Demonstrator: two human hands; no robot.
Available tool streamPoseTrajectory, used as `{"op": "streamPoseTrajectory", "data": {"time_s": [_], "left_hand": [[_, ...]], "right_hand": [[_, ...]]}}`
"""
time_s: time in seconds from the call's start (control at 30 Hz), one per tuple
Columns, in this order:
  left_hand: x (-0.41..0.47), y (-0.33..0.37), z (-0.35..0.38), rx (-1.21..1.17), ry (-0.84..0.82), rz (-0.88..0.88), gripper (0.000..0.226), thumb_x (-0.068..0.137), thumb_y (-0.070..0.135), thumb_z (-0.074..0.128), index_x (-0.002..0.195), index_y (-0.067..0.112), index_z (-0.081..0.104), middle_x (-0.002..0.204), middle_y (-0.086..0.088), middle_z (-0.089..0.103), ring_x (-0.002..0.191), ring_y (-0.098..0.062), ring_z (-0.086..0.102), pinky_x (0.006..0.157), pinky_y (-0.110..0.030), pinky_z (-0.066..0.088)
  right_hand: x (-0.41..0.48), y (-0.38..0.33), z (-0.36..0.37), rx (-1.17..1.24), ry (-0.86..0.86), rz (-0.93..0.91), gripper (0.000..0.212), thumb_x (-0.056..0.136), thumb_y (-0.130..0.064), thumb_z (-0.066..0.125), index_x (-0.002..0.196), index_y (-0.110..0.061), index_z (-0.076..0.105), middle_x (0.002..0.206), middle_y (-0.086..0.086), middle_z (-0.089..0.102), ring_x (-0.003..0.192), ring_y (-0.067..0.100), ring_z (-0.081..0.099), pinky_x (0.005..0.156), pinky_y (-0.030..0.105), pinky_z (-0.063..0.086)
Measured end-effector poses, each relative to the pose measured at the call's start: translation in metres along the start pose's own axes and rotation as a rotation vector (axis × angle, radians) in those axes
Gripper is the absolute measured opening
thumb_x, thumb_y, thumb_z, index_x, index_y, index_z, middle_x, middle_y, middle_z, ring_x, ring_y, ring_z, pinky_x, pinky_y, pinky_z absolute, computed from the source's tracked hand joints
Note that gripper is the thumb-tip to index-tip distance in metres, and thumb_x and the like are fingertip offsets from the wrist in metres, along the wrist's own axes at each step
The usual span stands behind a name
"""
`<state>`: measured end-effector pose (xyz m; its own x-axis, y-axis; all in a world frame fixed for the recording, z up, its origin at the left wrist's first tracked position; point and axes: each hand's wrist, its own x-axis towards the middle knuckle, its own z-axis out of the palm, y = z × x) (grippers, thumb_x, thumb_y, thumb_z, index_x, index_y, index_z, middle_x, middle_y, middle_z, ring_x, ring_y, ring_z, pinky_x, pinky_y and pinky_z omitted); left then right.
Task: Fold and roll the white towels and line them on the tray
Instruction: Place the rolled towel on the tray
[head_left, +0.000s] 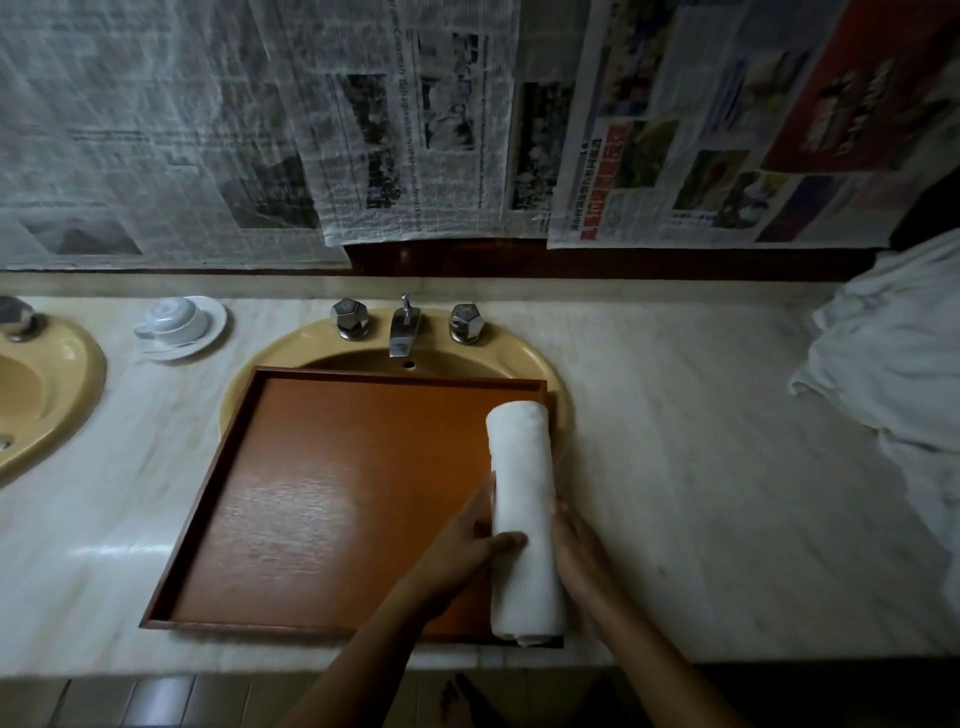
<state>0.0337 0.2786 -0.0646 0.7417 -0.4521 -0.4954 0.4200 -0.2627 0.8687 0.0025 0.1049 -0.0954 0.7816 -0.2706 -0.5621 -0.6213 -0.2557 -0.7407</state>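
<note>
Left hand grips rolled towel on tray; right hand touches it, fingers hidden.

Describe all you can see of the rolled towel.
The towel is white, soft-looking cloth, rolled into a tight cylinder. It lies flat along the right edge of the tray, with its far end near the back rim and its near end at the front rim. The left hand holds its left side, thumb across the top. The right hand touches its right side.
</note>
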Motion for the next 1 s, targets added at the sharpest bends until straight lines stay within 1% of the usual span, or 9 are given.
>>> {"op": "streamPoseTrajectory", "data": {"time_s": [0.13,0.23,0.33,0.43,0.5,0.6,0.7,0.83,1.0], "left_hand": [[0.002,0.006,0.003,-0.028,-0.015,-0.027,0.066,0.094,0.028,0.070,0.149,0.035,0.035,0.134,0.001,0.059,0.116,-0.018,0.063,0.095,-0.039,0.058],[0.000,0.008,0.001,-0.026,-0.024,-0.041,0.064,0.095,0.026,0.068,0.149,0.032,0.036,0.130,0.003,0.060,0.114,-0.018,0.064,0.085,-0.031,0.059],[-0.004,0.003,0.002,-0.016,0.011,-0.041,0.063,0.094,0.032,0.070,0.149,0.031,0.038,0.128,0.005,0.063,0.110,-0.014,0.067,0.087,-0.032,0.060],[-0.010,-0.006,0.006,-0.004,0.074,-0.049,0.069,0.090,0.042,0.074,0.149,0.034,0.040,0.127,0.004,0.066,0.110,-0.015,0.069,0.094,-0.043,0.060],[-0.016,-0.013,0.011,-0.003,0.109,-0.051,0.074,0.087,0.048,0.075,0.150,0.034,0.040,0.125,0.003,0.067,0.110,-0.017,0.069,0.092,-0.046,0.060],[-0.024,-0.019,0.021,0.000,0.128,-0.067,0.084,0.082,0.053,0.078,0.152,0.044,0.033,0.124,0.001,0.066,0.107,-0.021,0.070,0.082,-0.042,0.064],[-0.034,-0.019,0.032,0.081,0.136,-0.051,0.092,0.084,0.048,0.080,0.156,0.044,0.023,0.120,0.005,0.064,0.096,-0.015,0.072,0.070,-0.028,0.063],[-0.043,-0.023,0.039,0.078,0.136,-0.011,0.096,0.084,0.040,0.083,0.158,0.040,0.021,0.119,0.005,0.067,0.090,-0.004,0.073,0.074,-0.025,0.062],[-0.046,-0.023,0.034,0.073,0.122,-0.008,0.092,0.080,0.042,0.085,0.154,0.042,0.030,0.117,0.005,0.069,0.095,-0.008,0.073,0.077,-0.027,0.062]], "right_hand": [[0.004,-0.010,0.005,0.088,0.078,0.172,0.058,0.103,-0.058,0.042,0.142,-0.016,0.048,0.135,0.010,0.055,0.106,0.020,0.053,0.097,0.039,0.044],[-0.003,-0.015,0.002,0.058,0.011,0.099,0.053,0.103,-0.058,0.041,0.142,-0.023,0.046,0.119,0.002,0.054,0.092,0.014,0.054,0.091,0.040,0.047],[-0.004,-0.022,-0.004,-0.011,-0.039,0.032,0.057,0.102,-0.059,0.042,0.148,-0.026,0.039,0.128,0.000,0.055,0.101,0.017,0.057,0.090,0.040,0.051],[0.013,-0.037,-0.006,-0.142,0.087,-0.053,0.074,0.094,-0.068,0.050,0.153,-0.027,0.034,0.144,0.005,0.053,0.117,0.025,0.060,0.096,0.049,0.055],[0.025,-0.056,-0.009,-0.216,0.145,-0.122,0.084,0.087,-0.076,0.052,0.154,-0.032,0.030,0.149,0.006,0.048,0.126,0.029,0.056,0.099,0.052,0.053],[0.047,-0.086,-0.013,-0.307,0.162,-0.210,0.087,0.081,-0.078,0.054,0.154,-0.036,0.031,0.149,0.009,0.046,0.129,0.032,0.053,0.101,0.052,0.052],[0.069,-0.105,-0.012,-0.399,0.143,-0.200,0.088,0.078,-0.077,0.060,0.152,-0.034,0.036,0.148,0.010,0.044,0.131,0.034,0.051,0.105,0.050,0.048],[0.083,-0.112,-0.002,-0.456,0.148,-0.170,0.091,0.082,-0.066,0.067,0.152,-0.019,0.033,0.150,0.014,0.040,0.133,0.035,0.048,0.107,0.048,0.046],[0.087,-0.111,0.005,-0.506,0.183,-0.177,0.094,0.088,-0.061,0.065,0.157,-0.014,0.023,0.155,0.016,0.032,0.137,0.037,0.044,0.107,0.048,0.047]]}}
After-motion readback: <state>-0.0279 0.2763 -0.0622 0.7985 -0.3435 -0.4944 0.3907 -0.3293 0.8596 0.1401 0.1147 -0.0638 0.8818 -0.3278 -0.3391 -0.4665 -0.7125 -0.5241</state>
